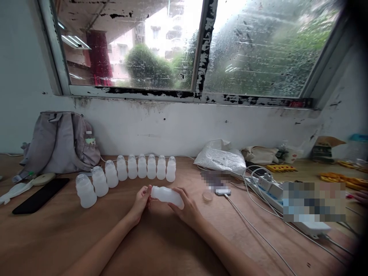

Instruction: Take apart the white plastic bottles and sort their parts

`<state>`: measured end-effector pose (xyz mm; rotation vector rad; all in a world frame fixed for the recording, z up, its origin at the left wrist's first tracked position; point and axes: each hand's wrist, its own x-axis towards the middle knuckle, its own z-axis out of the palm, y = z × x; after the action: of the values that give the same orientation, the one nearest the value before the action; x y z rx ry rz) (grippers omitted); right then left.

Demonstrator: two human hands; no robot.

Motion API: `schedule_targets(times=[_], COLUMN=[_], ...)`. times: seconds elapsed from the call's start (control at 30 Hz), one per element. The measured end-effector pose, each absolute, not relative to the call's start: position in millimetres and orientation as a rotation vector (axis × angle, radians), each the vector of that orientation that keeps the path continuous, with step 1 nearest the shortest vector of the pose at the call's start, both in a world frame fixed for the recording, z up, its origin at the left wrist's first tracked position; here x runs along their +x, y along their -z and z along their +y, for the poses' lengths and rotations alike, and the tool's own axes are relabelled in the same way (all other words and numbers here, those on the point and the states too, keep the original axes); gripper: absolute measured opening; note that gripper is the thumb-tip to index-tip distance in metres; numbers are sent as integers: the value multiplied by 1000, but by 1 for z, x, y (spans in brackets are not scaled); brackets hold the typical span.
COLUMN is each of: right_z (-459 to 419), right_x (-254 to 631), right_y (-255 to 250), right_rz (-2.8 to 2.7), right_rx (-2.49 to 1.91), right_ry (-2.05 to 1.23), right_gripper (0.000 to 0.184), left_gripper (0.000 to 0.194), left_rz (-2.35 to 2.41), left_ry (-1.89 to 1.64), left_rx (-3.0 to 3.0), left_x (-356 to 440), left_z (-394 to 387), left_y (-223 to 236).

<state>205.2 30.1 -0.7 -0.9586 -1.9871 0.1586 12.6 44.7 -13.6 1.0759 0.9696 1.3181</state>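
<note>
A small white plastic bottle (166,194) lies on its side just above the brown table, held between both my hands. My right hand (188,209) is wrapped around its body. My left hand (141,202) pinches its neck end with the fingertips. Behind them, a curved row of several identical capped white bottles (126,172) stands upright. A small clear cap (207,196) lies on the table to the right of my right hand.
A grey backpack (59,142) leans on the wall at left, with a black phone (40,194) in front of it. A white plastic bag (221,157), a power strip (276,189) and white cables (253,226) fill the right side. Another person's fingers (360,196) show at far right.
</note>
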Motion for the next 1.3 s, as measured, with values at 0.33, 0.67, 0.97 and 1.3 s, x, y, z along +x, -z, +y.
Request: schedule_targets(times=[0.33, 0.67, 0.97, 1.3], right_z=[26, 30, 35, 35], right_x=[205, 206, 207, 207], right_y=[-3, -5, 3, 4], right_rz=[-1917, -1891, -1953, -1973], right_rx=[-1098, -1072, -907, -885], right_ry=[-394, -550, -188, -108], right_gripper=[36, 33, 39, 40], left_gripper=[35, 33, 36, 38], left_rz=[973, 883, 939, 951], left_ry=[-1358, -1327, -1290, -1293], left_rx=[1135, 1045, 1107, 1104], left_x=[11, 5, 8, 9], left_z=[45, 47, 46, 43], left_y=[13, 13, 12, 9])
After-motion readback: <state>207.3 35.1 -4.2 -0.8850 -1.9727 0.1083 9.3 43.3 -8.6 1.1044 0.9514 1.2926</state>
